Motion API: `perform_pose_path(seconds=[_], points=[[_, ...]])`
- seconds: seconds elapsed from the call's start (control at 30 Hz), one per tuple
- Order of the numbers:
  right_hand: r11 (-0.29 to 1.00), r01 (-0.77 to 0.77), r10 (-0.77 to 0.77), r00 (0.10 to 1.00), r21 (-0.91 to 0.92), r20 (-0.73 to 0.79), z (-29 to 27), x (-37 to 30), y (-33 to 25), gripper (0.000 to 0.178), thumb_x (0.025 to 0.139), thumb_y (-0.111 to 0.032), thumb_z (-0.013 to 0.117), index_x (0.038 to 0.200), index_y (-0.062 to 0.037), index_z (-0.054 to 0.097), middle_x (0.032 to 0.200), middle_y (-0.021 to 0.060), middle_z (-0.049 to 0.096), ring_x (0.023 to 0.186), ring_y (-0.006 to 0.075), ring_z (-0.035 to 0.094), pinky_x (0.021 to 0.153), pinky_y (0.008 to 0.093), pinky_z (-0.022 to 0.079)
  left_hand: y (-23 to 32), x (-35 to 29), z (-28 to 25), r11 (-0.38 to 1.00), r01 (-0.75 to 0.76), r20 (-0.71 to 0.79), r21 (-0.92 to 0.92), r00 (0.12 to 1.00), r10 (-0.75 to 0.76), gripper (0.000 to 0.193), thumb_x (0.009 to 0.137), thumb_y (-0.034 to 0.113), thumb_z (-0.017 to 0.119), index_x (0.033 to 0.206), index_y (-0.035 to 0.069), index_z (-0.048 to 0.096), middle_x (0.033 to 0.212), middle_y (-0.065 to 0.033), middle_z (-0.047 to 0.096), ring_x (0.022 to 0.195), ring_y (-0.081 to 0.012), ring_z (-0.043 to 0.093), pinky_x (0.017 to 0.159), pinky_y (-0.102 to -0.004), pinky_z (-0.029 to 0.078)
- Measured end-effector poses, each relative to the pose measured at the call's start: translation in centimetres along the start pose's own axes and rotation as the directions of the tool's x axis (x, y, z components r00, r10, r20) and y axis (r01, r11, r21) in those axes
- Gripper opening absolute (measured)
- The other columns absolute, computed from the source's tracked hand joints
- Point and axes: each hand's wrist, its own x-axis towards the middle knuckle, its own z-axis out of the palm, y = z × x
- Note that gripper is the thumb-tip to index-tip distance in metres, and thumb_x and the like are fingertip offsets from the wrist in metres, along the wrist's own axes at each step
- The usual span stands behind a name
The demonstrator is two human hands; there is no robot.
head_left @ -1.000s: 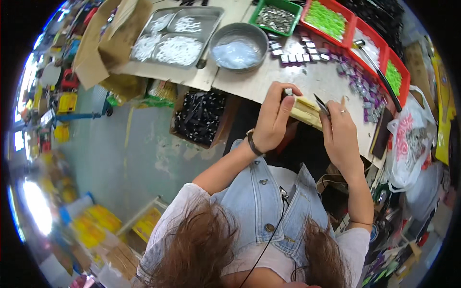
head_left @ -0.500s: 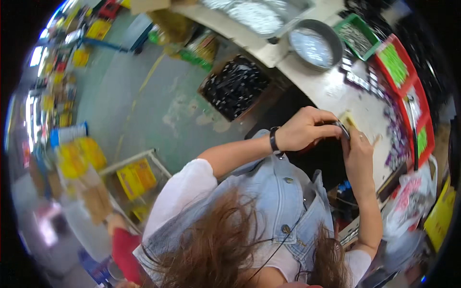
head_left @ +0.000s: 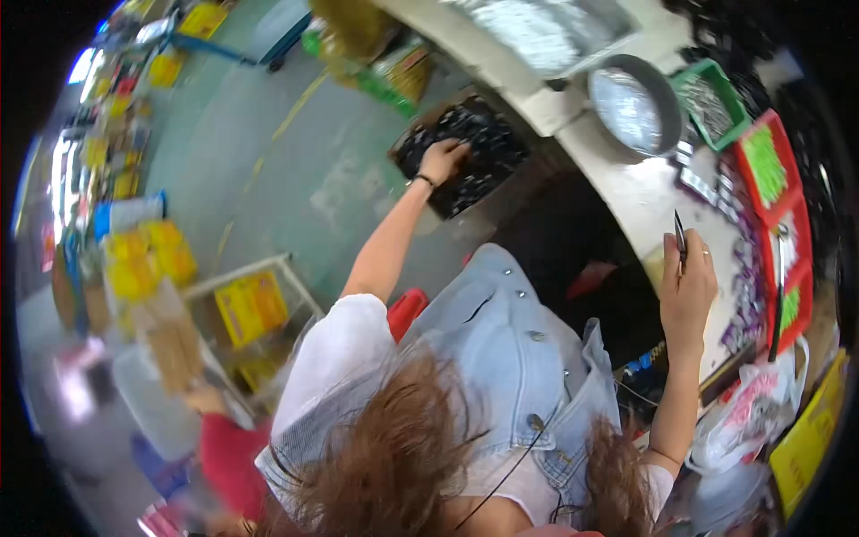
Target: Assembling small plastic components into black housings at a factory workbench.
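Note:
My left hand (head_left: 440,163) reaches out over a cardboard box of small black pieces (head_left: 488,148) with pale ends. Its fingers look a little apart and lie against the dark heap; I make out nothing held in them. Above the near edge of the worktable my right hand (head_left: 687,291) is closed on a slim, dark, pointed piece (head_left: 681,234), which stands up from between thumb and fingers. What exactly this piece is I cannot tell. A yellowish block (head_left: 656,267) on the tabletop is partly hidden behind that hand.
On the white worktable (head_left: 617,192) stand a round grey pan (head_left: 671,107), a green bin (head_left: 735,106) and red bins (head_left: 752,201). Purple and silver small parts (head_left: 744,286) lie scattered there. A plastic bag (head_left: 747,407) hangs at right. Another person's red sleeve (head_left: 228,456) shows lower left.
My left hand has left the right hand and gone far left to the box of black pieces. The right hand stays near the table edge, holding the dark piece upright. The view has shifted slightly.

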Motion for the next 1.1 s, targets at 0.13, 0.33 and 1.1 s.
perform_pose_path(seconds=[0.13, 0.33, 1.1], points=[[0.942, -0.202, 0.196, 0.979, -0.269, -0.05, -4.0, -2.9, 6.3, 0.018, 0.091, -0.016, 0.058, 0.093, 0.002, 0.053, 0.084, 0.0208, 0.055, 0.086, 0.0398, 0.051, 0.074, 0.047, 0.04, 6.1, -0.3, -0.3, 0.858, -0.351, -0.368, 0.376, 0.793, 0.486, 0.048, 0.076, 0.021, 0.076, 0.117, 0.001, 0.06, 0.103, -0.0178, 0.062, 0.1, -0.0357, 0.056, 0.088, -0.0416, 0.045], [0.845, -0.391, 0.316, 0.915, -0.366, -0.25, -3.9, -11.5, 13.7, 0.023, 0.084, -0.014, 0.063, 0.102, -0.0009, 0.055, 0.094, 0.0183, 0.056, 0.091, 0.0365, 0.053, 0.081, 0.0447, 0.041, 37.1, -0.5, 3.4, 0.43, -0.88, -0.101, 0.199, 0.418, 0.903, 0.014, 0.083, 0.002, 0.062, 0.097, 0.002, 0.064, 0.092, -0.011, 0.063, 0.089, -0.0255, 0.06, 0.083, -0.0352, 0.045], [0.779, -0.606, 0.472, 0.738, -0.164, -0.482, -7.9, -9.5, 23.1, 0.027, 0.077, -0.016, 0.069, 0.1, -0.0019, 0.064, 0.089, 0.0184, 0.067, 0.085, 0.0359, 0.065, 0.076, 0.0445, 0.051, 47.0, 4.4, 16.3, -0.091, -0.988, 0.311, 0.129, -0.047, 0.949, 0.023, 0.082, -0.001, 0.061, 0.103, 0.007, 0.063, 0.092, -0.0132, 0.061, 0.08, -0.0327, 0.063, 0.069, -0.0378, 0.053]])
